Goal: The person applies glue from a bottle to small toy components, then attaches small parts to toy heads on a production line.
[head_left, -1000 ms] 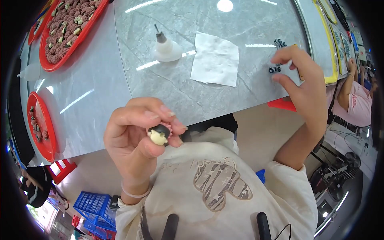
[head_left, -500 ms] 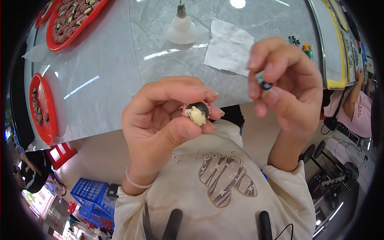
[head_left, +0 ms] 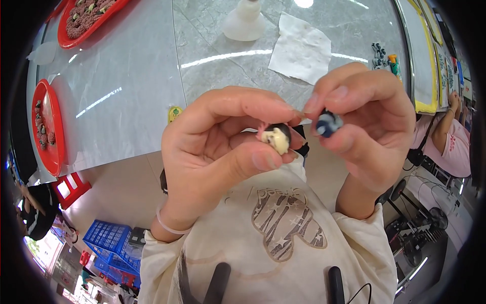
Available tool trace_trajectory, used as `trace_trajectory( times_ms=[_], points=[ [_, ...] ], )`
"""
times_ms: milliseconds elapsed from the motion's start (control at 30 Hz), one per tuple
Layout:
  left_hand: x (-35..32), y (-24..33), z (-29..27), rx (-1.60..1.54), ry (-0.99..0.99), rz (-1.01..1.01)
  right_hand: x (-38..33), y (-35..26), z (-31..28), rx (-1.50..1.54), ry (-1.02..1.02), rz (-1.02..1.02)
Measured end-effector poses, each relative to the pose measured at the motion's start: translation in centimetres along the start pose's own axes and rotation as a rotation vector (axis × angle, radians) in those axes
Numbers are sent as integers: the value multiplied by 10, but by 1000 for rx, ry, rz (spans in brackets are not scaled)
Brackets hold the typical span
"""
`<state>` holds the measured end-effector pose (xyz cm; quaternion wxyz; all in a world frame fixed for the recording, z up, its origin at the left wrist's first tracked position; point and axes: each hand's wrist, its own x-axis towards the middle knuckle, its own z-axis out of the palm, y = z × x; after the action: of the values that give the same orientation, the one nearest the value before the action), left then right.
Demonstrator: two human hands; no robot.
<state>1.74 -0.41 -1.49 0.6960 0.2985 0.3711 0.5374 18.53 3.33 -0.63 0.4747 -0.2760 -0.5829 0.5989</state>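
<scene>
Between the thumb and fingers of my left hand (head_left: 212, 147) is a small figurine piece (head_left: 276, 138), cream in front, black on top and pink along one side. My right hand (head_left: 372, 121) pinches a second tiny piece (head_left: 329, 123), dark blue and pale grey-blue, between thumb and fingertips. Both hands are raised in front of my chest, near the table's front edge, with their fingertips close together. The fingers partly cover both pieces, so their full shapes are hidden.
A grey marble-look table (head_left: 131, 101) bears a white squeeze bottle (head_left: 245, 23) and a white paper sheet (head_left: 299, 48). Red trays (head_left: 59, 129) of small pink pieces lie left. Tiny dark parts (head_left: 378, 53) lie right. Blue crates (head_left: 109, 243) stand on the floor; another person's arm (head_left: 448, 121) shows far right.
My left hand has shifted right with its figurine piece, and my hands are closer together. The blue piece in my right hand is turned and lower. The view has tilted slightly.
</scene>
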Motion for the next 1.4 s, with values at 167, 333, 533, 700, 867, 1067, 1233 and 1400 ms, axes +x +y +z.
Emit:
trace_trajectory(
  times_ms=[167,333,533,700,867,1067,1233,1400],
  points=[
    [0,-5,-5,49,-28,88,-1,-11,1,-215,-25,-55],
    [0,-12,-11,129,-57,212,-8,-5,8,-366,-20,-150],
    [-2,-21,-19,212,-115,370,-10,4,6,-503,-87,-284],
    [-5,-3,-15,402,-102,432,-9,-10,20,-561,-56,-280],
    [-7,0,-8,381,-94,535,-7,-12,26,-619,10,-290],
    [-3,3,-23,475,-168,516,-6,2,27,-557,24,-352],
    [-5,36,-15,177,-73,235,5,0,46,-819,-22,-545],
    [-22,63,-36,163,-27,373,-5,-5,55,-886,9,-675]
  ],
)
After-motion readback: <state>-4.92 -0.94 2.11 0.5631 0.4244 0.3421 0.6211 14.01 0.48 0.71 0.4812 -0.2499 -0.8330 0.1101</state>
